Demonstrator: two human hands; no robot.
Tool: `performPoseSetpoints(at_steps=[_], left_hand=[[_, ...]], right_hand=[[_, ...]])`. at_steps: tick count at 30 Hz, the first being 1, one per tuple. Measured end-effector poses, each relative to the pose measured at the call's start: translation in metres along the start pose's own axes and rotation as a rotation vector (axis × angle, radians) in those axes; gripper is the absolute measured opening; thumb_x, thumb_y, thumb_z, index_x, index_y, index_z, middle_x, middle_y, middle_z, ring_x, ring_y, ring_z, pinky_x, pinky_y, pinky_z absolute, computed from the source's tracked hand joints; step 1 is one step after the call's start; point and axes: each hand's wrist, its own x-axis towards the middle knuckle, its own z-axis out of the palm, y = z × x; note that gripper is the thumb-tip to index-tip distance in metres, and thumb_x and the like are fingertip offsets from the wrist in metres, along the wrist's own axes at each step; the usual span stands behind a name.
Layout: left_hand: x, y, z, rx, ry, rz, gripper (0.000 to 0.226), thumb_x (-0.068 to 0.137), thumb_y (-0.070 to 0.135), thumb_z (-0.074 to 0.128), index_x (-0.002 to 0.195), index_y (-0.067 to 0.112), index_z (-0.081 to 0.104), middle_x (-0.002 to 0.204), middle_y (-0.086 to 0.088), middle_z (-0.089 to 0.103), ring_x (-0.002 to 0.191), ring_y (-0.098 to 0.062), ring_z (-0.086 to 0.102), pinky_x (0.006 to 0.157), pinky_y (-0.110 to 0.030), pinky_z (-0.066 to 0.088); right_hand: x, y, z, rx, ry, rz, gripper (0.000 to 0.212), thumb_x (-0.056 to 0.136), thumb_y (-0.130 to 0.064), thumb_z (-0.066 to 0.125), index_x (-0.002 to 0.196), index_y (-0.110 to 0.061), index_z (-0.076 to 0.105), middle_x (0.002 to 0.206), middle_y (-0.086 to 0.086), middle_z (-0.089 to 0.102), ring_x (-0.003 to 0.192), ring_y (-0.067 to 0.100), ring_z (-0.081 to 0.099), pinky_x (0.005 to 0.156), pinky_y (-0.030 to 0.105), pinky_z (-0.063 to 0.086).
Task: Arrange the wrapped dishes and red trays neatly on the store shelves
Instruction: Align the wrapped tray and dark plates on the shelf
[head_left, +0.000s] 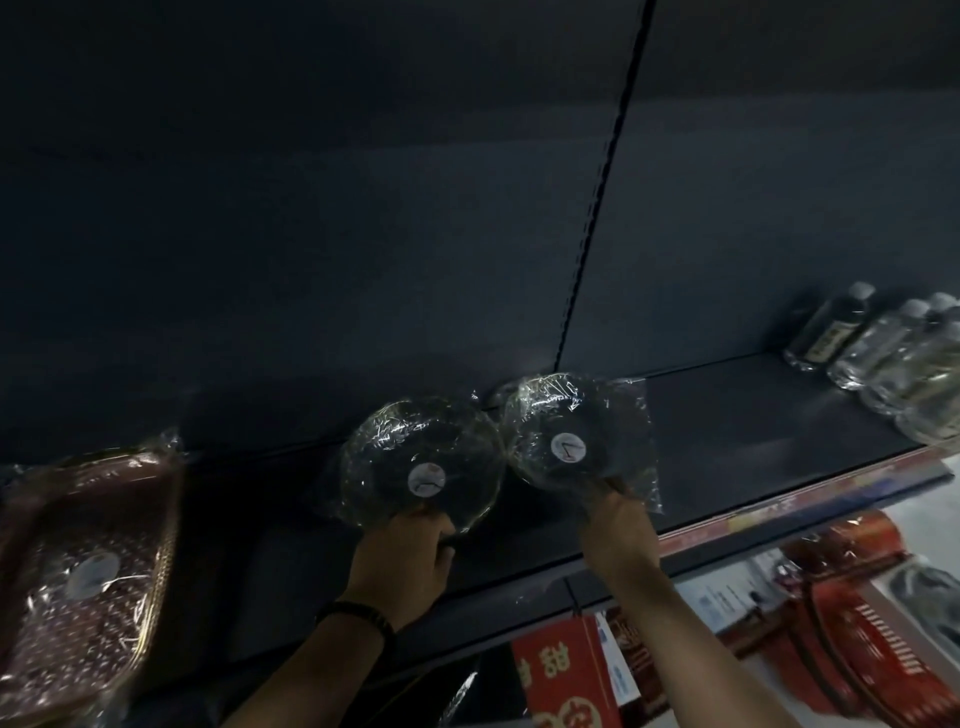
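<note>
Fingers (434, 525) of the left hand (402, 564) and right hand (618, 525) are each gripping a wrapped dish's near rim, left dish (421, 457) and right dish (561, 431) tilting rim-to-rim just beyond them over the shelf (753, 426); task judged midway, one wrapped red tray (83, 561) lying well left of them, other red trays (872, 613) waiting below right.

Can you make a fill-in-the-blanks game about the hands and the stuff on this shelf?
1. The left hand grips the left dish, which is ____ in shape.
2. The right hand grips the right dish, whose sticker is ____ in colour.
3. The bottles stand at the ____ end of the shelf.
Missing words: round, white, right.
</note>
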Motion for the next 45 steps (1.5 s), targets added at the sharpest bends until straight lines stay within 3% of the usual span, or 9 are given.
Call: performPoseSetpoints(at_steps=[5, 11, 19, 23, 27, 30, 33, 42, 45], left_hand=[[0.000, 0.002, 0.006, 0.014, 0.010, -0.018, 0.020, 0.094, 0.042, 0.066, 0.111, 0.034, 0.071, 0.110, 0.016, 0.073, 0.105, -0.007, 0.069, 0.084, -0.027, 0.055], [0.002, 0.002, 0.001, -0.010, 0.023, -0.048, 0.018, 0.091, 0.045, 0.065, 0.104, 0.033, 0.071, 0.099, 0.016, 0.076, 0.094, -0.005, 0.073, 0.080, -0.030, 0.059], [0.016, -0.001, -0.019, -0.296, 0.043, -0.122, 0.015, 0.094, 0.039, 0.072, 0.107, 0.035, 0.079, 0.101, 0.020, 0.079, 0.091, 0.003, 0.074, 0.085, -0.026, 0.062], [0.018, 0.001, -0.026, -0.553, 0.061, -0.154, 0.010, 0.099, 0.029, 0.073, 0.101, 0.025, 0.081, 0.095, 0.018, 0.078, 0.087, 0.005, 0.073, 0.079, -0.009, 0.054], [0.018, 0.000, -0.031, -0.819, 0.006, -0.257, 0.038, 0.100, 0.056, 0.061, 0.104, 0.020, 0.075, 0.098, 0.007, 0.079, 0.092, -0.017, 0.077, 0.081, -0.035, 0.065], [0.013, 0.002, -0.038, -0.966, 0.022, -0.383, 0.045, 0.105, 0.061, 0.048, 0.115, 0.027, 0.076, 0.107, 0.006, 0.080, 0.084, -0.015, 0.078, 0.064, -0.019, 0.056], [0.006, 0.002, -0.042, -1.118, 0.102, -0.469, 0.038, 0.107, 0.054, 0.049, 0.109, 0.023, 0.073, 0.107, 0.000, 0.079, 0.090, -0.022, 0.076, 0.052, -0.014, 0.052], [0.000, -0.040, -0.021, -0.963, 0.085, -0.586, 0.024, 0.104, 0.041, 0.063, 0.106, 0.019, 0.073, 0.100, -0.001, 0.080, 0.083, -0.016, 0.076, 0.048, -0.013, 0.047], [-0.002, -0.047, -0.009, -0.985, 0.083, -0.650, 0.018, 0.100, 0.039, 0.069, 0.099, 0.022, 0.074, 0.099, -0.004, 0.080, 0.089, -0.022, 0.079, 0.062, -0.034, 0.065]], right_hand=[[0.008, 0.004, 0.007, -0.042, 0.023, 0.020, 0.034, 0.101, -0.006, 0.052, 0.127, -0.021, 0.067, 0.122, 0.009, 0.070, 0.105, 0.029, 0.074, 0.081, 0.038, 0.063], [0.008, 0.010, 0.015, -0.069, 0.134, -0.066, 0.050, 0.098, -0.001, 0.059, 0.140, -0.029, 0.057, 0.131, 0.002, 0.066, 0.103, 0.022, 0.075, 0.085, 0.031, 0.061], [-0.004, 0.009, 0.015, 0.401, 0.440, -0.095, 0.026, 0.093, 0.007, 0.067, 0.111, -0.009, 0.076, 0.102, 0.011, 0.066, 0.078, 0.028, 0.069, 0.064, 0.031, 0.054], [-0.030, -0.015, 0.003, 0.458, 0.544, -0.167, 0.017, 0.094, 0.002, 0.071, 0.108, -0.005, 0.078, 0.101, 0.013, 0.070, 0.082, 0.028, 0.072, 0.075, 0.023, 0.051], [-0.043, -0.050, 0.002, 0.492, 0.628, -0.281, 0.024, 0.087, 0.008, 0.076, 0.105, -0.007, 0.080, 0.108, 0.010, 0.072, 0.097, 0.021, 0.070, 0.095, 0.005, 0.042], [-0.045, -0.074, 0.007, 0.507, 0.601, -0.396, 0.037, 0.082, 0.017, 0.075, 0.108, -0.009, 0.079, 0.111, 0.007, 0.071, 0.103, 0.010, 0.063, 0.100, -0.005, 0.031], [-0.048, -0.095, 0.016, 0.513, 0.476, -0.475, 0.059, 0.073, 0.025, 0.073, 0.118, -0.014, 0.077, 0.119, 0.003, 0.069, 0.104, 0.012, 0.068, 0.098, 0.003, 0.041], [-0.044, -0.112, 0.062, 0.442, 0.291, -0.529, 0.076, 0.074, 0.021, 0.072, 0.131, -0.029, 0.071, 0.131, -0.003, 0.067, 0.109, 0.016, 0.070, 0.086, 0.025, 0.061], [-0.036, -0.111, 0.080, 0.319, 0.227, -0.529, 0.068, 0.080, 0.010, 0.071, 0.131, -0.034, 0.069, 0.128, -0.006, 0.068, 0.107, 0.014, 0.069, 0.085, 0.025, 0.060]])
